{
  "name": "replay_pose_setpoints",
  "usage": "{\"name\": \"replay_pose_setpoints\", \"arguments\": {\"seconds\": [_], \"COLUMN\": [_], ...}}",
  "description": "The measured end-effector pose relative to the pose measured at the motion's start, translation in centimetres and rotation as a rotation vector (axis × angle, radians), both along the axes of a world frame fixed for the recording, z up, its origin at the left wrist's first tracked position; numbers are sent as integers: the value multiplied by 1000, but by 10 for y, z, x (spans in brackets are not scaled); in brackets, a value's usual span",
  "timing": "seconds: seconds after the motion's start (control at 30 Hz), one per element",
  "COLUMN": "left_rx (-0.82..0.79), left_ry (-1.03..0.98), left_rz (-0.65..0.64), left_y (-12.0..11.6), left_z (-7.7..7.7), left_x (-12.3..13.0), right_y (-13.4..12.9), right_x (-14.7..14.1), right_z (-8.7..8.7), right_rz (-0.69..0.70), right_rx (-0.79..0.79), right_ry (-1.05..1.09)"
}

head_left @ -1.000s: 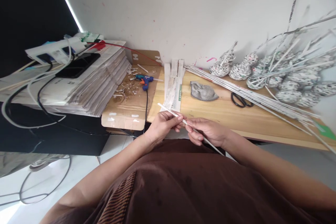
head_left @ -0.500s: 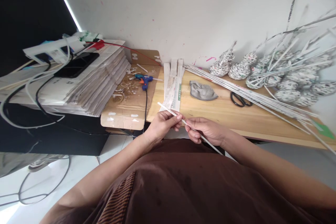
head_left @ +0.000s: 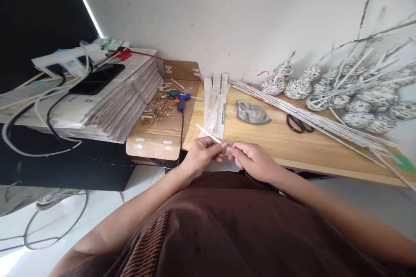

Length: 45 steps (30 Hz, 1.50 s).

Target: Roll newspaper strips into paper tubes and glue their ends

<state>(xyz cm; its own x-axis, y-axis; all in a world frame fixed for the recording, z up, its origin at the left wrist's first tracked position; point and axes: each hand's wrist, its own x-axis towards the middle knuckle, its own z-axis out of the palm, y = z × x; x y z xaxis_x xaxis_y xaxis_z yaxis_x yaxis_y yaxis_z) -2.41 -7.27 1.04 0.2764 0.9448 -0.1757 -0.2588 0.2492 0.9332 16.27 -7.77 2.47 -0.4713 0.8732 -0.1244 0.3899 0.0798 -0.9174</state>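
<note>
A thin white rolled paper stick [head_left: 207, 132] slants between my hands in front of the table edge. My left hand [head_left: 205, 154] pinches it between thumb and fingers, its tip poking out up and to the left. Close beside it, my right hand [head_left: 251, 158] is closed with the thumb on top, gripping the same stick by its lower part. The rest of the stick is hidden behind my right hand. Just beyond my fingers lie flat newspaper strips [head_left: 215, 108] on the wooden table [head_left: 256, 140].
A blue glue gun [head_left: 182, 101] rests on cardboard [head_left: 156, 136] with scraps, left of the strips. Further left stands a newspaper stack [head_left: 130, 95] with a phone [head_left: 97, 78]. To the right are a grey cloth [head_left: 252, 112], black-handled scissors [head_left: 295, 124], paper sticks [head_left: 312, 114] and several woven gourd shapes [head_left: 297, 88].
My right hand has turned over, so its back now faces up and its fingers curl tighter. The lower length of the stick, visible before, is now hidden. My left hand stays nearly still.
</note>
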Motion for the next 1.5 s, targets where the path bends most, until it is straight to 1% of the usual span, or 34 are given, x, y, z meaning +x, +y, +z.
{"name": "replay_pose_setpoints", "arguments": {"seconds": [0.1,0.13,0.17,0.2,0.3,0.33,0.37,0.4,0.47,0.5,0.53,0.57,0.67,0.7,0.73,0.77,0.83,0.87,0.9,0.93,1.0,1.03,1.07,1.1,1.17,1.2,1.23,1.27,1.3,1.37,1.4,1.43,1.47,1.5], "left_rx": [-4,-12,-22,-30,-41,-41,-41,-44,-54,-58,-62,-64,-65,-62,-58,-54,-50,-52,-57,-62,-67,-67,-66,-67,-73,-78,-83,-88,-88,-72,-61,-51,-44,-41], "left_ry": [-41,-50,-55,-58,-64,-70,-78,-87,-105,-111,-116,-118,-114,-111,-107,-104,-100,-100,-100,-100,-100,-100,-102,-106,-115,-121,-125,-126,-123,-113,-108,-105,-106,-109], "left_rz": [21,21,19,15,21,32,42,47,43,35,28,22,28,33,36,34,19,13,9,9,11,10,7,3,-8,-13,-16,-18,-20,-20,-21,-23,-25,-27], "left_y": [0,0,0,0,1,1,1,1,1,1,0,0,0,0,0,0,1,1,1,1,1,1,1,1,1,2,2,2,2,3,3,3,3,3], "left_z": [1,1,1,1,2,2,2,3,4,4,4,4,5,5,6,6,6,6,6,6,6,7,7,7,7,6,6,5,4,4,3,3,3,2], "left_x": [-1,-1,-1,-1,-2,-2,-3,-3,-4,-4,-4,-4,-3,-3,-3,-3,-3,-3,-3,-3,-3,-3,-3,-3,-3,-3,-3,-3,-4,-4,-4,-5,-5,-5], "right_y": [3,3,3,3,2,2,2,2,3,4,4,4,2,2,2,3,4,5,6,6,6,6,6,6,6,6,6,5,4,2,1,0,0,1], "right_x": [3,3,3,2,-1,-1,-2,-2,-1,-1,-1,-1,-1,-1,-1,-1,0,1,1,1,0,0,0,0,1,2,2,2,1,-1,-2,-2,-2,-2], "right_z": [-2,-2,-2,-1,0,0,0,-1,-2,-2,-2,-1,1,1,1,1,-1,-1,-1,0,1,1,1,0,-2,-3,-3,-2,-1,2,3,4,3,2], "right_rz": [97,112,112,100,23,14,20,46,135,167,172,151,15,0,18,65,185,226,230,200,101,72,73,107,202,231,237,218,180,84,46,25,33,66], "right_rx": [-337,-382,-355,-262,136,184,154,53,-229,-326,-345,-279,139,202,177,71,-224,-324,-347,-293,-93,-38,-53,-134,-370,-444,-458,-402,-288,13,134,187,158,55], "right_ry": [177,198,180,127,-72,-101,-90,-40,100,147,153,112,-96,-128,-118,-69,74,127,145,129,57,47,73,130,259,293,289,239,161,-9,-69,-94,-75,-18]}}
